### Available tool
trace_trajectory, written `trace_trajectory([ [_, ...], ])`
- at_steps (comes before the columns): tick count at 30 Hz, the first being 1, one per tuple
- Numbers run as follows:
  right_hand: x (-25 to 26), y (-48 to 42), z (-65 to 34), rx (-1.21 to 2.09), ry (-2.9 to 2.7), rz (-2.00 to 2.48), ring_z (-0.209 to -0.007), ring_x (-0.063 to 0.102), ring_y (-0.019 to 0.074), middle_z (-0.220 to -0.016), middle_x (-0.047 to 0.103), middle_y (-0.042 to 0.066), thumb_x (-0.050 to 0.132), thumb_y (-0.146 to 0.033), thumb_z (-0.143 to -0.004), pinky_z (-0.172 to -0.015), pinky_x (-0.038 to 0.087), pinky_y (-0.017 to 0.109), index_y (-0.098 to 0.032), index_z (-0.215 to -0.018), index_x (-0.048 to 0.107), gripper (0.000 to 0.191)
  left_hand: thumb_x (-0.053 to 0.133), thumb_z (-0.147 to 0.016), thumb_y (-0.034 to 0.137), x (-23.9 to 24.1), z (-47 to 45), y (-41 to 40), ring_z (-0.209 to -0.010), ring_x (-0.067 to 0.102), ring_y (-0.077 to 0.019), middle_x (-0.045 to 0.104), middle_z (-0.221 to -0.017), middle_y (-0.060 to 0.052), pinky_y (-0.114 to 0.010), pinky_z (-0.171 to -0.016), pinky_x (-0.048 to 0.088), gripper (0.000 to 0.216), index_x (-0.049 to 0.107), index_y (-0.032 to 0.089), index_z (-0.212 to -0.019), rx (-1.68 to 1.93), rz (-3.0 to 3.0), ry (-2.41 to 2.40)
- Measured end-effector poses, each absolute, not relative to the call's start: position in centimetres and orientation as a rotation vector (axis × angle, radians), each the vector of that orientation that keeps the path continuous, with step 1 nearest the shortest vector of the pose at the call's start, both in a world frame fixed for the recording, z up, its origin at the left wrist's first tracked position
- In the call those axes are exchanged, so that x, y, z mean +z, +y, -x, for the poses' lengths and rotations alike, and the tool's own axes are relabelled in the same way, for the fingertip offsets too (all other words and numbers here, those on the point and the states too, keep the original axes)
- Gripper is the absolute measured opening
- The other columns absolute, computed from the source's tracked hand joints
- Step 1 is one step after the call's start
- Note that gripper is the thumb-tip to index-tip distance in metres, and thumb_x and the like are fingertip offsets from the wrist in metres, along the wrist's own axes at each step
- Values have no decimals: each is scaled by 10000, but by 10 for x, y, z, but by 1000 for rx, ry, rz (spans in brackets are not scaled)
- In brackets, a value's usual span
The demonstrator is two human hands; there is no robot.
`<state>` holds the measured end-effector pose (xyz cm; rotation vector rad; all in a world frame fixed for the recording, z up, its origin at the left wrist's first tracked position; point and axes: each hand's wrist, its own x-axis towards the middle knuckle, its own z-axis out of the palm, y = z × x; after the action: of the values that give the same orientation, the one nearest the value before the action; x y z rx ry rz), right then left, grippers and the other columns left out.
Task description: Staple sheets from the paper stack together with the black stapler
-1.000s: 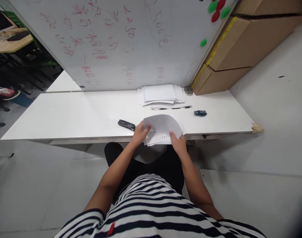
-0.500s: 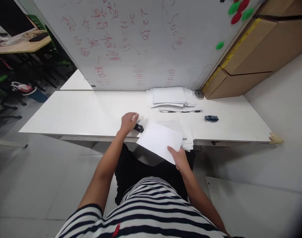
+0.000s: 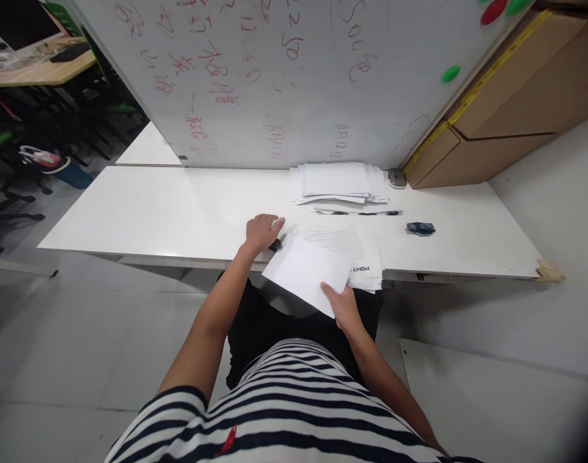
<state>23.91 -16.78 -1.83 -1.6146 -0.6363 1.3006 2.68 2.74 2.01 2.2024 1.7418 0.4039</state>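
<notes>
My left hand (image 3: pixel 263 231) is curled over a small black stapler (image 3: pixel 275 245) near the front edge of the white desk (image 3: pixel 217 212). Only the stapler's end shows beside my thumb; the rest is under the hand. My right hand (image 3: pixel 341 305) pinches the lower right corner of blank white sheets (image 3: pixel 306 267), thumb on top. Their upper left corner reaches close to the stapler; whether it sits in the jaws I cannot tell. Beneath and to the right lie printed pages (image 3: pixel 364 257), partly covered by the held paper.
Behind my hands lies a paper stack (image 3: pixel 337 179) against the whiteboard (image 3: pixel 303 109). A grey mouse (image 3: pixel 397 178) is beside it. A thin pen-like object (image 3: pixel 359 212) and a dark blue item (image 3: pixel 420 228) lie rightward. Cardboard boxes (image 3: pixel 482 154) stand at the back right.
My left hand has shifted right and now covers more of the stapler. The sheets in my right hand have moved slightly left, showing more of the printed pages. The view has tilted a little.
</notes>
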Motion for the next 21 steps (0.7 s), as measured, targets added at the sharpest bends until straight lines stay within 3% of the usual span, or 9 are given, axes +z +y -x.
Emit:
trace_trajectory([
  [7,-14,-171,-236,1260,-713,1694,-913,691,291,-990,737,117,688,-421,-690,-783,558,394,-157,-976,680,390,223,-955,552,29,-22,23,-939,617,-244,709,-957,-59,-355,-843,415,552,680,243,-943,570,-2200,1625],
  [14,-11,-174,-237,1244,-743,1723,-894,690,299,-972,740,109,661,-405,-693,-771,550,400,-161,-971,680,371,201,-979,472,33,-13,7,-941,600,-213,707,-925,-40,-405,-993,321,541,678,236,-885,592,-2351,1607],
  [18,-13,-174,-233,1262,-714,1636,-912,688,280,-1001,736,94,637,-393,-713,-794,546,391,-160,-1041,653,403,210,-972,481,23,-12,2,-789,598,-226,648,-697,-73,-399,-869,367,583,639,216,-679,457,-2459,1571],
  [21,-14,-174,-232,1265,-691,1601,-911,688,274,-1002,736,92,631,-394,-715,-786,547,378,-159,-1046,647,406,183,-966,503,17,-13,4,-762,597,-254,610,-639,-94,-411,-773,376,614,620,223,-637,479,-2420,1673],
])
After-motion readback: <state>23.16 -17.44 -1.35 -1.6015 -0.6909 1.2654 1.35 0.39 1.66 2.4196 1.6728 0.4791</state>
